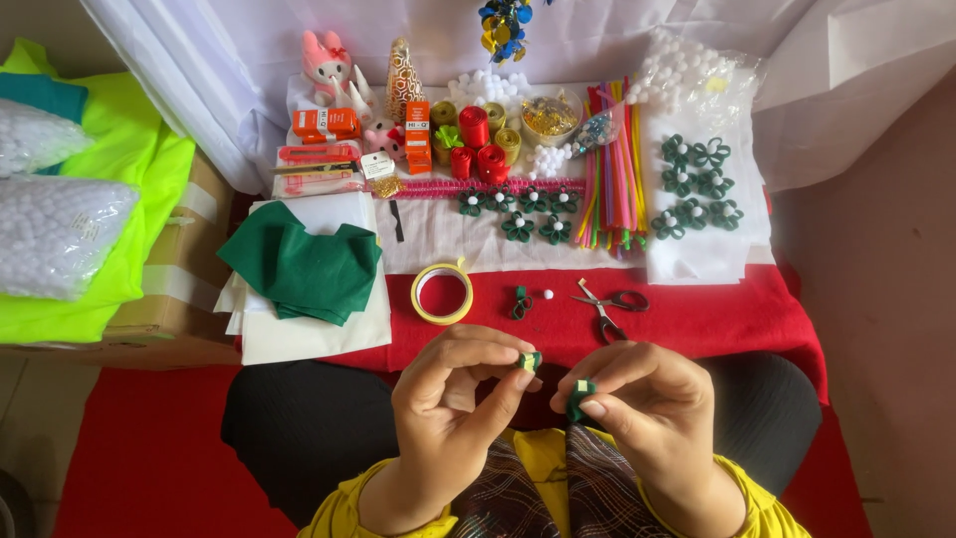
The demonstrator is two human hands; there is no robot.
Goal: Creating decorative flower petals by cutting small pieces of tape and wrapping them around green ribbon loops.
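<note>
Centrally, orange boxes [329, 124] stacked beside red ribbon rolls [476, 139].

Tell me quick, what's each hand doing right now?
Left hand: closed, pinching a small green loop.
Right hand: closed, pinching another green loop.

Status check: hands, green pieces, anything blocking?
Left hand pinching a small green folded piece. Right hand pinching another green piece. Scissors and tape roll lie beyond, apart. Nothing between hands.
</note>
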